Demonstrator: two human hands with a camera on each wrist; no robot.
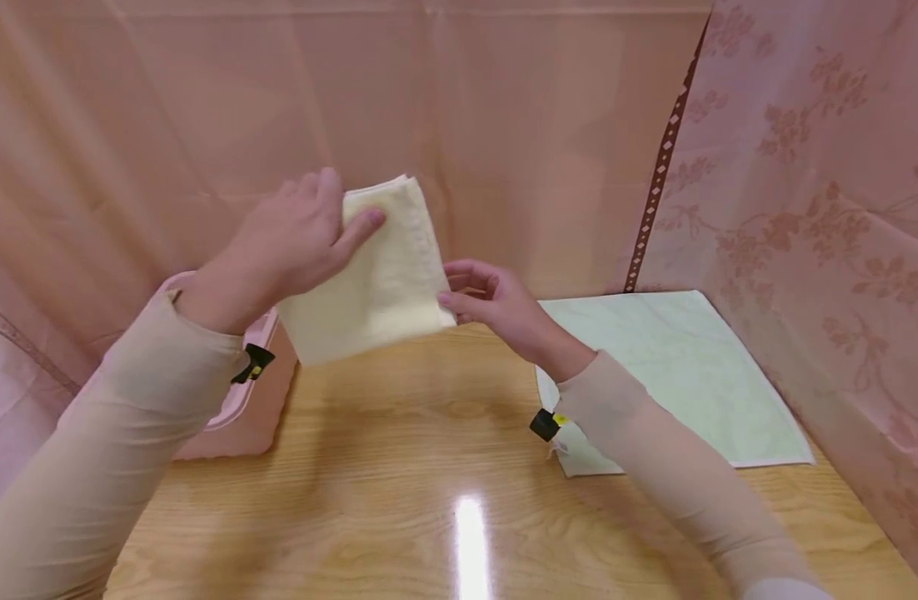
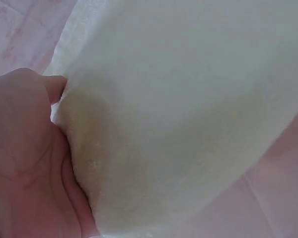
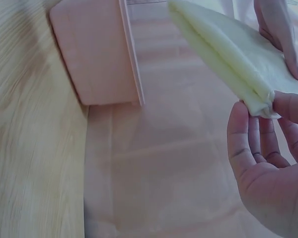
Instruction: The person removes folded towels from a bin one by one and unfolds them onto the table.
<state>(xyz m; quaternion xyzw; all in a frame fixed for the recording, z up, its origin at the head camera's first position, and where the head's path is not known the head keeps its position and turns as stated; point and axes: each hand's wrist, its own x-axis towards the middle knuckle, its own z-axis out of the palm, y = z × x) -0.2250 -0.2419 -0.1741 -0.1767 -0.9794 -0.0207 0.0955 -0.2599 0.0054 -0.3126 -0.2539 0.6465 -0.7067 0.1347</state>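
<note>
A pale yellow folded towel [image 1: 376,275] is held up above the table between both hands. My left hand [image 1: 286,233] grips it at its upper left, thumb across the front and the other fingers behind. In the left wrist view the towel [image 2: 179,114] fills most of the picture beside the palm [image 2: 30,163]. With thumb and forefinger my right hand [image 1: 496,304] pinches the towel's lower right corner. The right wrist view shows the folded layers of the towel [image 3: 223,59] along one edge, their corner between the fingertips [image 3: 238,116].
A pink plastic bin [image 1: 271,417] stands at the left, partly behind the left forearm. On the right of the wooden table [image 1: 399,450] a pale green cloth [image 1: 676,375] lies flat, under the right forearm. Pink curtains [image 1: 504,125] hang behind and at both sides.
</note>
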